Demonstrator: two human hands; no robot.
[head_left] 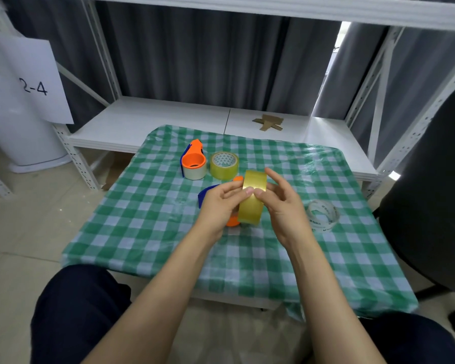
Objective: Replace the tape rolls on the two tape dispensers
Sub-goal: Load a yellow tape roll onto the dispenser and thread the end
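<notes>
Two dark trouser knees (76, 311) sit closest. Past them, the left hand (221, 203) and right hand (281, 203) pinch one shiny yellow tape roll (251, 206) above the green checked table (168, 232), thumbs meeting on its band. It stands on its edge, round sides facing left and right. Under it lies a blue and orange dispenser (206, 194). A see-through roll (323, 215) lies to the right. Farther off sit a flat yellow roll (224, 165) and a second dispenser (193, 158) holding a whitish roll (195, 174). Four rolls, two dispensers.
</notes>
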